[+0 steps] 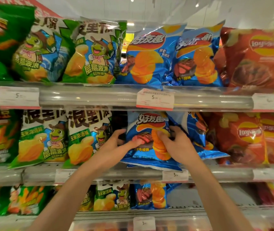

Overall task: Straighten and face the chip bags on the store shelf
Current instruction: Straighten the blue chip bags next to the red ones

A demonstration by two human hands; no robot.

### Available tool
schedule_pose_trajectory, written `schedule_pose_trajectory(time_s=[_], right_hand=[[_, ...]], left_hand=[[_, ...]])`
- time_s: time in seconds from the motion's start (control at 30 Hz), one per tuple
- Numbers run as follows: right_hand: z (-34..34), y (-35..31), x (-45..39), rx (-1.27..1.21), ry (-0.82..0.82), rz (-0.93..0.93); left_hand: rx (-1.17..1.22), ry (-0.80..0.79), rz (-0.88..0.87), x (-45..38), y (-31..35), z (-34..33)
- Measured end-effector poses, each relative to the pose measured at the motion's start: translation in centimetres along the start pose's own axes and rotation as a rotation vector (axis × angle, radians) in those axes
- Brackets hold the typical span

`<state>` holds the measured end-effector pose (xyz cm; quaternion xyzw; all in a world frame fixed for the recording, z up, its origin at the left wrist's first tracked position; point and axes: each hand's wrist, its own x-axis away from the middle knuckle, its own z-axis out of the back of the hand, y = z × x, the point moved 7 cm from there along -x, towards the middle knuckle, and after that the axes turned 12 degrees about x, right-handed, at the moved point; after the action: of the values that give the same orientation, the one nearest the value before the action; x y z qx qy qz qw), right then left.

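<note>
Both hands' grip (116, 140) (172, 140) pinches blue chip bag (147, 129) sides; bag upright, front facing out.

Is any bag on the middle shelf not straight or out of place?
Yes. The blue bag held by both hands, left hand and right hand, hangs over the shelf edge. The blue bag behind it leans tilted.

Both hands (116, 139) on blue bag (147, 130) (middle shelf)

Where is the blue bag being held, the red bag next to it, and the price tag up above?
blue bag (147, 130): head view, front, below the logo.
red bag (244, 139): head view, front, beside the yellow logo.
price tag (155, 98): head view, middle, near the number.
</note>
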<state>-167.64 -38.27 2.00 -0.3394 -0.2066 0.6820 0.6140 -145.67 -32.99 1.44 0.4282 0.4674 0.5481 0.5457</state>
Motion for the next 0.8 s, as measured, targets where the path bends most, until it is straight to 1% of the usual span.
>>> schedule_pose_trajectory(time_s=[0.07,0.13,0.23,0.33,0.53,0.63,0.7,0.73,0.8], right_hand=[[0.1,0.0,0.5,-0.060,0.019,-0.013],[0.0,-0.1,1.1,-0.103,0.028,-0.011],[-0.2,0.2,1.6,-0.139,0.024,-0.004],[0.0,0.1,2.0,-0.173,0.031,0.016],[-0.9,-1.9,3.0,-0.234,0.027,0.082],[-2.2,-3.7,3.4,-0.289,-0.038,0.135],[-2.8,-5.0,3.4,-0.261,-0.084,0.154],[-2.8,-5.3,3.1,-0.228,-0.081,0.147],[-2.5,-5.0,1.9,-0.080,-0.023,0.123]], left_hand=[[0.021,0.052,0.000,-1.0,0.1,0.2],[0.020,0.058,-0.018,-1.9,0.2,0.0],[0.057,0.048,-0.093,-2.1,0.9,-0.9],[0.092,0.076,-0.157,-1.3,1.2,-1.1],[0.133,0.142,-0.219,0.7,1.2,1.2],[0.156,0.197,-0.232,2.0,1.1,3.4],[0.179,0.240,-0.226,3.0,0.8,5.1],[0.194,0.263,-0.226,3.5,0.8,6.0],[0.183,0.298,-0.237,4.3,0.4,7.6]])
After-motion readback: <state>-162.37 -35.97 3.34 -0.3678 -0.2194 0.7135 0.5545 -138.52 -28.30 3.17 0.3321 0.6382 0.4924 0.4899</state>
